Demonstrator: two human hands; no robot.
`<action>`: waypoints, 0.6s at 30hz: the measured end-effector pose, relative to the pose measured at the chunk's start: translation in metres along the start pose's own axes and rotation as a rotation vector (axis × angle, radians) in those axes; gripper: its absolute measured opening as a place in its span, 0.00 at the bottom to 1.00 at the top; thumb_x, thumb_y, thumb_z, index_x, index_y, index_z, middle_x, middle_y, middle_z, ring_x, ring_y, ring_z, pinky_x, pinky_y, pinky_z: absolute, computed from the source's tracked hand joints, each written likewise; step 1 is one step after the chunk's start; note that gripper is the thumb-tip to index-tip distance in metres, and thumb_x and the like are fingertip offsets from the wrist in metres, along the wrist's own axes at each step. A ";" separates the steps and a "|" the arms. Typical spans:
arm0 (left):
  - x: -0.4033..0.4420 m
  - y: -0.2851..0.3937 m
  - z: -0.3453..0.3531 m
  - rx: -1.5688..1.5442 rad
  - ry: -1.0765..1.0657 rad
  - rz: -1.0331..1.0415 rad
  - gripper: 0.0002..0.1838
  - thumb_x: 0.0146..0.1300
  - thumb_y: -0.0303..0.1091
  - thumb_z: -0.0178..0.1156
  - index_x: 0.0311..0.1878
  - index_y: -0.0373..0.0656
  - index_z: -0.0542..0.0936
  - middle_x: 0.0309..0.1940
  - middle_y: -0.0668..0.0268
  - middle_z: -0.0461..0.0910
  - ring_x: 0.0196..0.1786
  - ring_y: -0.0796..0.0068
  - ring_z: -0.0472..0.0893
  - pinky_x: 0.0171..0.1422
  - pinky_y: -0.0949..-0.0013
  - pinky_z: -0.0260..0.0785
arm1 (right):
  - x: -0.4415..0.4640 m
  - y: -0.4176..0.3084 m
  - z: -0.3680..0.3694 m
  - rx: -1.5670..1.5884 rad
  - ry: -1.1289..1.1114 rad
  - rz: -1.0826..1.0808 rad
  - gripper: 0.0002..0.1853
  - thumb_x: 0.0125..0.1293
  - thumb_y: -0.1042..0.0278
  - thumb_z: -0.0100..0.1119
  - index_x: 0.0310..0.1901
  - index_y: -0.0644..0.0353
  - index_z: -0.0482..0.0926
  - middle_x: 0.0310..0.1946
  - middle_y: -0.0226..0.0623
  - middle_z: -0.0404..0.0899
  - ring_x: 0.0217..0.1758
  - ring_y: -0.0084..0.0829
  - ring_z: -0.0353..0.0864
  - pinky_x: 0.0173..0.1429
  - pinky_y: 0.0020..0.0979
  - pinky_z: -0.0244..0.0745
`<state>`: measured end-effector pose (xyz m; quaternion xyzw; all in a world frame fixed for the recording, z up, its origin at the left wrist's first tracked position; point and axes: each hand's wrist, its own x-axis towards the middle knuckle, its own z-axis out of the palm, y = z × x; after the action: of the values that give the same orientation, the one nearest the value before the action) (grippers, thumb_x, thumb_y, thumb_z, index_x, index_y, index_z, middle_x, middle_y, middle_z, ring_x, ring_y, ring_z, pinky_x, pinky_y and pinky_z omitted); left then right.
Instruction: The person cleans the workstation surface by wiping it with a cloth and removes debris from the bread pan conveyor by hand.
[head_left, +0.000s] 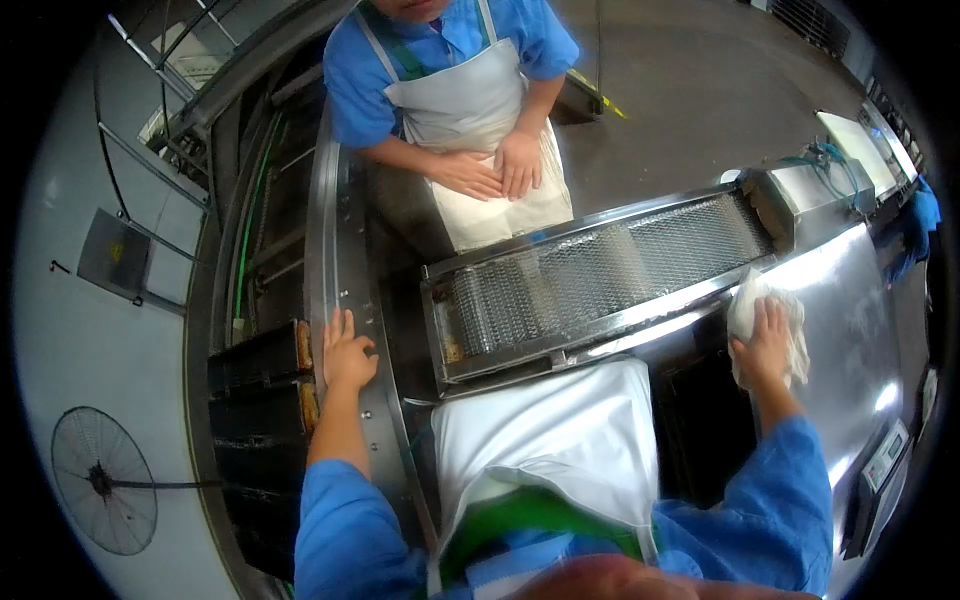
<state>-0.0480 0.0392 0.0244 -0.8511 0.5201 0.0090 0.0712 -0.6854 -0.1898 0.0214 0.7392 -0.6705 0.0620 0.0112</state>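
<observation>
My left hand (347, 358) rests on the metal side rail (330, 215) of the long conveyor at the left, its fingers apart and nothing in it. Out to the right, my right hand (766, 345) presses on a bunched white cloth (743, 310), with the fingers over its top. That cloth lies at the near edge of a shiny steel table (850, 320). Between my hands stretches a mesh-belt conveyor (600, 275) in a steel frame, with no product visible on the mesh.
A co-worker (460, 100) in a blue shirt and pale apron stands across the mesh belt, hands together at the waist. Black pans (255, 420) with browned contents sit on the left conveyor. A digital display unit (884, 465) is at the right, a wall fan (103, 480) far left.
</observation>
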 end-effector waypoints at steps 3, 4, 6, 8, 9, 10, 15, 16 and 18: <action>0.000 0.001 -0.002 0.010 -0.023 -0.017 0.12 0.51 0.42 0.71 0.40 0.56 0.88 0.77 0.56 0.56 0.82 0.57 0.44 0.84 0.54 0.38 | 0.003 0.001 0.005 -0.003 -0.006 0.016 0.48 0.50 0.61 0.74 0.73 0.56 0.59 0.76 0.43 0.55 0.80 0.50 0.49 0.81 0.44 0.46; -0.001 0.002 -0.004 0.004 -0.025 -0.016 0.12 0.51 0.42 0.71 0.40 0.55 0.88 0.77 0.56 0.57 0.82 0.57 0.44 0.84 0.54 0.38 | 0.004 0.001 0.003 -0.003 -0.008 0.013 0.48 0.50 0.61 0.74 0.73 0.56 0.59 0.76 0.43 0.55 0.80 0.50 0.49 0.81 0.44 0.46; -0.001 0.001 -0.003 -0.003 -0.028 -0.015 0.12 0.51 0.42 0.71 0.40 0.55 0.88 0.77 0.56 0.57 0.82 0.57 0.44 0.84 0.54 0.38 | 0.005 -0.001 -0.002 0.003 -0.059 0.021 0.48 0.50 0.62 0.75 0.73 0.56 0.59 0.76 0.44 0.53 0.80 0.50 0.47 0.81 0.44 0.46; 0.000 0.000 0.000 -0.008 -0.001 -0.002 0.12 0.51 0.41 0.71 0.40 0.54 0.88 0.77 0.56 0.57 0.82 0.57 0.45 0.84 0.54 0.39 | 0.008 0.008 0.007 0.015 -0.053 0.009 0.48 0.50 0.63 0.74 0.73 0.57 0.59 0.76 0.44 0.53 0.80 0.51 0.47 0.81 0.44 0.46; 0.000 0.000 0.001 -0.009 -0.003 -0.002 0.12 0.51 0.41 0.71 0.40 0.54 0.88 0.77 0.56 0.57 0.82 0.57 0.45 0.84 0.54 0.39 | 0.009 0.008 0.008 0.027 -0.045 -0.002 0.48 0.50 0.64 0.74 0.73 0.57 0.59 0.76 0.44 0.53 0.80 0.51 0.47 0.81 0.45 0.46; 0.000 0.000 0.002 -0.023 0.001 -0.008 0.12 0.50 0.41 0.71 0.39 0.54 0.88 0.77 0.56 0.57 0.82 0.57 0.45 0.83 0.53 0.39 | 0.008 0.008 0.008 0.025 -0.046 -0.003 0.48 0.50 0.64 0.74 0.73 0.57 0.59 0.76 0.44 0.53 0.80 0.51 0.47 0.81 0.45 0.46; 0.000 0.002 -0.003 -0.017 -0.016 -0.015 0.12 0.50 0.40 0.72 0.39 0.54 0.88 0.77 0.56 0.57 0.82 0.57 0.45 0.83 0.53 0.40 | 0.007 0.011 0.017 0.007 0.076 -0.061 0.44 0.51 0.65 0.71 0.71 0.60 0.62 0.74 0.49 0.57 0.78 0.54 0.51 0.80 0.48 0.49; 0.000 0.001 -0.004 -0.034 -0.009 -0.015 0.12 0.50 0.40 0.72 0.39 0.54 0.88 0.77 0.56 0.57 0.82 0.57 0.45 0.83 0.53 0.40 | 0.007 0.009 0.015 0.007 0.073 -0.056 0.44 0.51 0.65 0.71 0.71 0.60 0.62 0.74 0.49 0.57 0.78 0.54 0.51 0.80 0.48 0.49; -0.001 0.001 -0.002 -0.047 -0.018 -0.010 0.12 0.49 0.40 0.72 0.39 0.54 0.88 0.77 0.56 0.57 0.82 0.56 0.45 0.83 0.53 0.40 | 0.003 0.009 0.011 0.006 0.067 -0.081 0.43 0.51 0.64 0.70 0.70 0.60 0.63 0.74 0.49 0.58 0.78 0.55 0.52 0.79 0.49 0.49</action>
<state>-0.0493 0.0395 0.0265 -0.8550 0.5148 0.0287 0.0557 -0.6929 -0.1948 0.0107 0.7633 -0.6390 0.0885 0.0340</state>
